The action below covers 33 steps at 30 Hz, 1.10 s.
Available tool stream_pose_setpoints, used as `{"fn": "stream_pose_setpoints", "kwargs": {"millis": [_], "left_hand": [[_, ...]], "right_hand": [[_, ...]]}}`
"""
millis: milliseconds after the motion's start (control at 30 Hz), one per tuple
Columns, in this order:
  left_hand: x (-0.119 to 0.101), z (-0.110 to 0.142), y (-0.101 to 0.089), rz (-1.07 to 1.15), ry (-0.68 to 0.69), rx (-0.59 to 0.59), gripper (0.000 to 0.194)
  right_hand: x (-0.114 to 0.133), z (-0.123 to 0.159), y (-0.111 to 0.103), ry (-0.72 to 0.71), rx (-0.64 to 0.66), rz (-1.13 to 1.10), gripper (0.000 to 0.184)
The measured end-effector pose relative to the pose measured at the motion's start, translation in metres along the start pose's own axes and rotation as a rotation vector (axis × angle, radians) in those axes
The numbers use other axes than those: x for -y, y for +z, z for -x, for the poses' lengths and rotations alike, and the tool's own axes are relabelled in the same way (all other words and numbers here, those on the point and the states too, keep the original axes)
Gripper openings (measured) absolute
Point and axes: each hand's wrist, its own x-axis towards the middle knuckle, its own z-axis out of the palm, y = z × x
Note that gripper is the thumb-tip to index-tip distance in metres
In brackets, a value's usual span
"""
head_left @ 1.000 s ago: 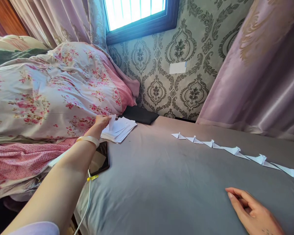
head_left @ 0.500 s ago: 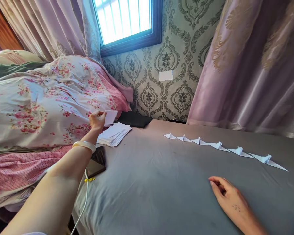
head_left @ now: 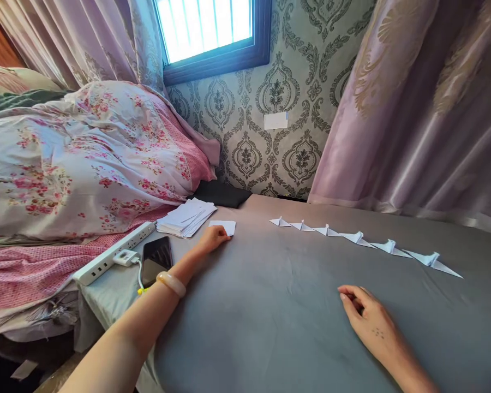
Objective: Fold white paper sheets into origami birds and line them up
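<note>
A white sheet of paper (head_left: 226,226) is pinched at its near edge by my left hand (head_left: 213,239), low over the grey cover and just right of a stack of white paper (head_left: 186,217). My right hand (head_left: 370,316) rests on the grey cover. Its fingers are curled, the thumb tip against the index fingertip, and nothing shows between them. Beyond it, several folded white paper pieces (head_left: 358,238), each with pointed ends and a raised middle, form a slanting row.
Left of my forearm lie a dark phone (head_left: 156,259) and a white power strip (head_left: 117,252) with a plugged-in charger (head_left: 126,257). A black flat item (head_left: 221,195) sits behind the paper stack. Floral bedding (head_left: 82,153) is piled at left; a pink curtain (head_left: 376,136) hangs at right.
My left hand has carried the sheet right and toward me, from above the stack down beside it. The power strip has come into view. My right hand keeps its pose.
</note>
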Motion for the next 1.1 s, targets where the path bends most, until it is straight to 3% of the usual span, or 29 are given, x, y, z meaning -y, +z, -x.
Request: {"fn": "stream_pose_setpoints", "kwargs": {"millis": [167,333,500,633,800,967,1000,1033,1100], "left_hand": [[0.011,-0.004,-0.012,0.134,-0.092,0.151,0.046],[0.014,-0.005,-0.02,0.168,-0.099,0.223,0.047],[0.008,0.0,-0.02,0.084,-0.079,0.205,0.042],[-0.004,0.001,-0.012,-0.071,-0.015,0.107,0.032],[-0.025,0.007,-0.001,-0.249,0.137,-0.005,0.014],[-0.066,0.024,0.007,-0.326,0.228,-0.226,0.03],[-0.078,0.028,0.011,-0.328,0.299,-0.268,0.03],[-0.091,0.033,0.016,-0.291,0.384,-0.265,0.03],[-0.118,0.042,0.032,-0.125,0.523,-0.104,0.028]], "right_hand": [[-0.001,0.0,0.002,-0.029,0.004,0.002,0.03],[0.002,0.001,0.001,-0.048,0.004,-0.008,0.028],[0.002,0.002,0.002,-0.066,0.005,0.017,0.026],[0.004,0.004,0.001,-0.069,0.011,0.03,0.025],[0.01,0.006,-0.001,-0.086,0.023,0.045,0.023],[0.015,0.01,-0.001,-0.106,-0.019,0.036,0.021],[0.018,0.011,-0.001,-0.112,-0.042,0.026,0.021],[0.02,0.013,-0.001,-0.118,-0.08,0.016,0.021],[0.027,0.016,-0.002,-0.156,-0.19,0.017,0.032]]}}
